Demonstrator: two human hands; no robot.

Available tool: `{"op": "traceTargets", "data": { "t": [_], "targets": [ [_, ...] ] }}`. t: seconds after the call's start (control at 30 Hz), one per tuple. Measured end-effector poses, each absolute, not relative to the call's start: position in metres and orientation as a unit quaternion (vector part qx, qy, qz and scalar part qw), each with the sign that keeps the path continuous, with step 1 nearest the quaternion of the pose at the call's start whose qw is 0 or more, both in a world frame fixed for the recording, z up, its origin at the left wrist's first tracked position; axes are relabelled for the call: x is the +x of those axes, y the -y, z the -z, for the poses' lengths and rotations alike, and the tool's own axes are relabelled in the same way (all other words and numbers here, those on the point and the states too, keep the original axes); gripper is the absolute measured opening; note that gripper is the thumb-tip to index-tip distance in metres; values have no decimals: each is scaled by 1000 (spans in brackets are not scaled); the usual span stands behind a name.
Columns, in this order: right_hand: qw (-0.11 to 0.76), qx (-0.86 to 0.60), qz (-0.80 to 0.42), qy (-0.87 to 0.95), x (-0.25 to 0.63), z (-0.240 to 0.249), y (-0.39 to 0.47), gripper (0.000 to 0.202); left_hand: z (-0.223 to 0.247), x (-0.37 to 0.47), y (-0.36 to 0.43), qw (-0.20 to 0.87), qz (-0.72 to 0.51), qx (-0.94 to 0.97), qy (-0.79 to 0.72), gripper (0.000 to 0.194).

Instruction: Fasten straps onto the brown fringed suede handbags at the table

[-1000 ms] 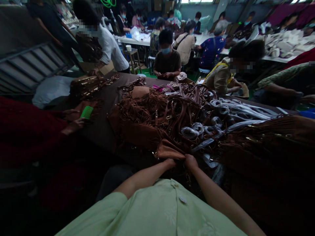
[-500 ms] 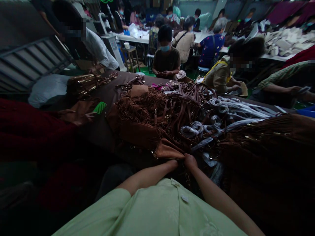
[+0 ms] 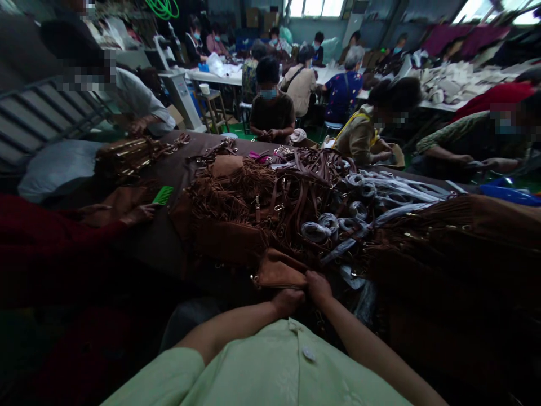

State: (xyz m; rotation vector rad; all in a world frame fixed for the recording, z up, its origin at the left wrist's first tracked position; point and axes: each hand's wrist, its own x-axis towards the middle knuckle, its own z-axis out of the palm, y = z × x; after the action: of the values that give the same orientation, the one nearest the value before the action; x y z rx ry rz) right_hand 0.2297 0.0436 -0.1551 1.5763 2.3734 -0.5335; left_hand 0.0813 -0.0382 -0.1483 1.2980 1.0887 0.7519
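Note:
A small brown suede-like bag (image 3: 281, 270) is in front of my body, at the near edge of the table, with metal rings at its left corner. My right hand (image 3: 319, 287) is closed on the bag's right end. Just below that end, close to the bag's lower edge, my left hand (image 3: 288, 301) is closed in a fist; its fingertips are turned from view, and what they grip is hidden. Beyond the bag lies a heap of brown fringed bags (image 3: 228, 194) and brown straps (image 3: 302, 192) with metal clasps.
Rolled straps in clear wrapping (image 3: 316, 231) lie right of the heap. More fringed bags (image 3: 439, 231) are piled at the right. At the left, a co-worker in red sleeves (image 3: 46, 225) handles a brown piece beside a green comb (image 3: 163, 195). Other people sit across the table.
My left hand has drawn back from under the bag, toward my body and slightly left. My right hand still grips the bag's right end. The view has shifted and tilted up a little.

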Motion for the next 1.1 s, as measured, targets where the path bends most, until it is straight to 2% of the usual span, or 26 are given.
{"op": "traceTargets", "data": {
  "t": [0.1,0.23,0.3,0.4,0.53,0.63,0.7,0.77,0.87,0.97,1.1],
  "targets": [
    [104,504,172,-840,219,142,-39,29,147,80,44,539,-291,626,-483,17],
    [122,555,195,-799,205,136,-39,27,130,75,48,398,-246,729,-500,15],
    [121,570,213,-784,200,140,-37,26,122,74,46,377,-253,726,-516,12],
    [96,560,253,-783,193,149,-29,23,121,73,43,379,-282,681,-560,7],
    [50,516,346,-782,203,161,-19,17,139,66,41,447,-280,620,-580,6],
    [-90,500,439,-741,242,167,-18,26,151,61,41,487,-261,616,-561,7],
    [-155,574,404,-695,280,171,-21,22,156,59,39,507,-247,611,-555,7],
    [-102,655,308,-682,317,174,-26,17,161,59,38,530,-235,590,-562,9],
    [10,686,222,-693,353,181,-34,17,169,60,33,572,-226,545,-570,15],
    [83,660,212,-716,362,187,-39,14,173,61,25,619,-232,512,-549,21],
    [108,625,212,-743,360,189,-40,14,169,65,14,643,-255,521,-500,23]
  ]
}}
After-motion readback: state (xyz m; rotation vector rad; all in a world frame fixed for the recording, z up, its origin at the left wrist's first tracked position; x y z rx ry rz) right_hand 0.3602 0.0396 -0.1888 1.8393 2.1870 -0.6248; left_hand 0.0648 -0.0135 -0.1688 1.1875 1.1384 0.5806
